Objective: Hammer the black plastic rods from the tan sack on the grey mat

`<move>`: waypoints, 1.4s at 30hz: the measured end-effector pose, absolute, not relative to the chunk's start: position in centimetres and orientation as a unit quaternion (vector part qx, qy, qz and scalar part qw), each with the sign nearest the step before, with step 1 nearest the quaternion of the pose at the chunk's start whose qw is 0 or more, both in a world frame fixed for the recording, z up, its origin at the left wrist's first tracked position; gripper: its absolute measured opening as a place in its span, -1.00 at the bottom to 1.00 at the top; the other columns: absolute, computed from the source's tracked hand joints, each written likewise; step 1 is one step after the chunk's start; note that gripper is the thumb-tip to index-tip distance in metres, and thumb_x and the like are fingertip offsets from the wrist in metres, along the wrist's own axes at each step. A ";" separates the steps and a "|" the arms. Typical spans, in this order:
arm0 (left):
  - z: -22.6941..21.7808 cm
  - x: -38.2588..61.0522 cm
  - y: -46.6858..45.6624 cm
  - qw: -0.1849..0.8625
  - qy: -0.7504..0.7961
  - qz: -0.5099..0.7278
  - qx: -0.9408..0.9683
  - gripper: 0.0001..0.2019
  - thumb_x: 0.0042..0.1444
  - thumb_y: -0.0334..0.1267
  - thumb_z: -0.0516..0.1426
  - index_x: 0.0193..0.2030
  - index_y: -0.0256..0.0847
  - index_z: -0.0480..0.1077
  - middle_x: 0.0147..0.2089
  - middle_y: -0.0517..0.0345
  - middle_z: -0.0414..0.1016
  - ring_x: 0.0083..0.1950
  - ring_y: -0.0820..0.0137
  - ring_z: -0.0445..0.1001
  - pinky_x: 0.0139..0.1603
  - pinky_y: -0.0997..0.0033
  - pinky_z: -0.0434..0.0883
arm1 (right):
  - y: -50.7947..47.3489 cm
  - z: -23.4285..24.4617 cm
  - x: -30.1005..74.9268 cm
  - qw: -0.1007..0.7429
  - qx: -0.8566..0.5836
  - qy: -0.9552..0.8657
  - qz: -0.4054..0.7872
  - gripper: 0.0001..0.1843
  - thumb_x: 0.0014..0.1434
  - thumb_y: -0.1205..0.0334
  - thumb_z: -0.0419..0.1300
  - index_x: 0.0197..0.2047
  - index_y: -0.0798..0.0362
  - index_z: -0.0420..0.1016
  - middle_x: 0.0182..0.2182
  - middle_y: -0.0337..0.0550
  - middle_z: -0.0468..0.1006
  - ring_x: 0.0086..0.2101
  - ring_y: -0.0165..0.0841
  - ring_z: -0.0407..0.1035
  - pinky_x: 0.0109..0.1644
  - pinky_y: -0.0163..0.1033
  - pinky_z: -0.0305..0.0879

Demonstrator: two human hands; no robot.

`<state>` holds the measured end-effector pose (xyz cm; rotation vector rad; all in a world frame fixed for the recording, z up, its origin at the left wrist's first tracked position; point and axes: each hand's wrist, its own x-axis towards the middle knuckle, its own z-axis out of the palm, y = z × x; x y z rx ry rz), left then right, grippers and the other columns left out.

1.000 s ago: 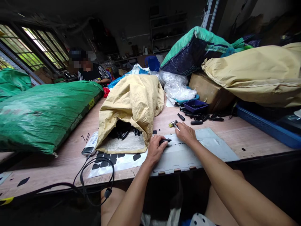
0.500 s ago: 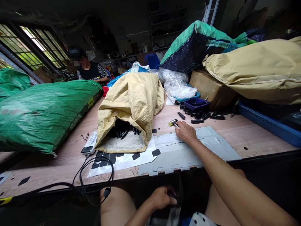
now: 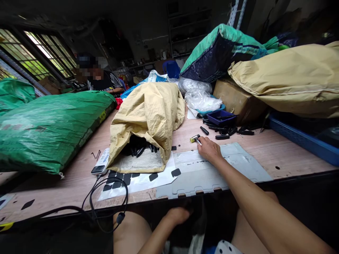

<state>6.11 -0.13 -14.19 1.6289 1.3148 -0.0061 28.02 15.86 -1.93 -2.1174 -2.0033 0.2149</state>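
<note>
My right hand (image 3: 210,149) rests on the grey sheet (image 3: 230,158) near the table's middle. Its fingers are closed round the handle of a small hammer (image 3: 195,138) with a yellowish end on its head. Several black handle-like pieces (image 3: 222,137) lie just beyond it. Below the table's front edge, over my lap, is my left hand (image 3: 180,215); its fingers are lost in the dark, so whatever they hold is hidden. A beige sack (image 3: 150,116) lies left of the hammer, its mouth facing me, with more black pieces inside.
A green sack (image 3: 53,130) fills the left side. A white device (image 3: 102,163) trails a looped black cable (image 3: 126,190) over the front edge. Purple tray (image 3: 221,118), cardboard box (image 3: 234,98) and blue basket (image 3: 302,137) stand at right. Another person (image 3: 103,79) sits across the table.
My left hand has moved forward under the table edge; the dark object seen in it before is out of sight. My right hand and the hammer have stayed put.
</note>
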 end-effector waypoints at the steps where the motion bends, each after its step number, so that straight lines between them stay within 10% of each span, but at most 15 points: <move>1: -12.3 5.5 -0.6 0.513 0.523 -0.043 0.679 -0.58 0.02 -0.03 0.22 0.02 -0.08 0.57 -0.11 -0.05 0.64 -0.04 -0.02 0.59 0.04 -0.02 0.47 | 15.8 -1.9 28.0 0.110 -0.720 -0.681 0.072 -0.62 0.37 0.15 -0.01 0.17 0.01 0.40 0.08 0.04 0.51 0.00 -0.12 0.49 -0.04 -0.13 0.31; 4: -5.2 2.8 -1.1 0.613 0.380 -0.183 0.668 -0.60 -0.10 0.07 0.36 -0.15 -0.08 0.61 -0.34 0.16 0.59 -0.29 0.26 0.55 -0.21 0.31 0.48 | 15.7 -1.8 28.0 0.108 -0.722 -0.679 0.075 -0.62 0.38 0.13 -0.02 0.18 0.00 0.39 0.08 0.04 0.51 0.02 -0.13 0.48 -0.02 -0.13 0.30; 8: 2.5 -1.8 2.1 0.669 0.423 -0.029 0.610 -0.54 0.07 0.21 0.26 -0.19 -0.19 0.58 -0.45 0.17 0.50 -0.42 0.39 0.46 -0.34 0.45 0.41 | 15.7 -1.8 27.9 0.108 -0.724 -0.677 0.076 -0.63 0.39 0.11 -0.02 0.18 -0.02 0.39 0.09 0.03 0.50 0.03 -0.15 0.47 -0.01 -0.15 0.30; 13: 3.4 -5.9 10.2 0.226 0.739 0.272 0.573 -0.64 0.20 0.04 0.15 -0.16 -0.23 0.56 -0.32 0.07 0.55 -0.27 0.28 0.49 -0.18 0.33 0.40 | 15.7 -1.8 27.9 0.106 -0.722 -0.680 0.071 -0.64 0.39 0.14 -0.02 0.16 0.00 0.38 0.07 0.03 0.51 0.01 -0.15 0.48 -0.02 -0.15 0.30; 18: 0.6 -6.2 14.7 0.016 0.848 0.213 0.485 -0.60 0.23 -0.05 0.14 0.07 -0.22 0.57 0.02 -0.20 0.53 0.04 0.01 0.49 0.01 0.12 0.43 | 15.8 -1.8 27.9 0.106 -0.720 -0.681 0.075 -0.63 0.39 0.14 -0.01 0.18 0.00 0.37 0.07 0.03 0.51 0.02 -0.15 0.47 0.00 -0.15 0.29; 30: 0.9 -3.2 8.3 -0.036 0.773 0.304 0.555 -0.66 0.31 -0.05 0.09 0.01 -0.23 0.51 -0.06 -0.07 0.50 -0.03 0.11 0.45 -0.01 0.18 0.41 | 15.7 -1.7 27.9 0.110 -0.723 -0.676 0.091 -0.64 0.40 0.14 -0.02 0.18 -0.01 0.37 0.08 0.03 0.50 0.03 -0.16 0.45 0.01 -0.15 0.27; 42: -2.3 8.8 10.3 0.191 0.568 0.287 0.747 -0.87 0.20 -0.28 0.27 -0.11 -0.15 0.53 -0.12 0.11 0.47 -0.07 0.30 0.44 0.00 0.32 0.38 | 15.7 -1.7 27.9 0.113 -0.724 -0.675 0.087 -0.63 0.40 0.12 -0.02 0.18 -0.01 0.38 0.08 0.02 0.51 0.03 -0.17 0.46 0.01 -0.17 0.28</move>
